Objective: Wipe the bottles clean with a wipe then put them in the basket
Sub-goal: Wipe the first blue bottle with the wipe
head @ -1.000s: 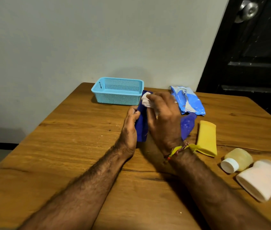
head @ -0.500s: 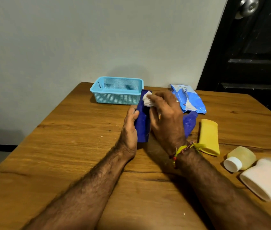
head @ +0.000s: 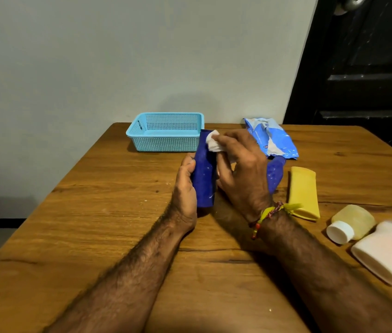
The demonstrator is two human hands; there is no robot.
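We wipe a blue bottle [head: 204,174] at mid-surface.

Our left hand [head: 185,188] grips the upright bottle; our right hand [head: 243,169] pinches a wipe [head: 213,143] against its top, hiding a second blue bottle [head: 274,174]. The basket [head: 166,132] sits just behind; bare surface [head: 94,212] lies left.

We see a grained, satin brown wooden table [head: 108,212], a perforated light-blue plastic basket [head: 166,143], and a glossy crinkled blue-and-white wipes packet [head: 274,140] far right.
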